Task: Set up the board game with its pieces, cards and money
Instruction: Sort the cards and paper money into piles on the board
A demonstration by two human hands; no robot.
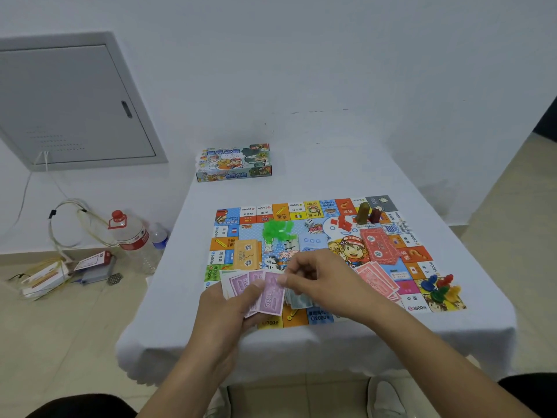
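Left hand [232, 300] grip holds fanned purple banknotes [265, 292] over the game board [313, 236] near edge; right hand [319, 280] pinches one note's top, hiding the grey notes [298, 300] beneath, denomination unreadable.

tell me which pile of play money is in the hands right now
The purple notes, fanned in the left hand and pinched by the right hand. The pink notes lie untouched on the board.

We see matt white cloth on the table [331, 176]. The purple banknotes [272, 292] are thin paper; the green houses [277, 229], translucent plastic
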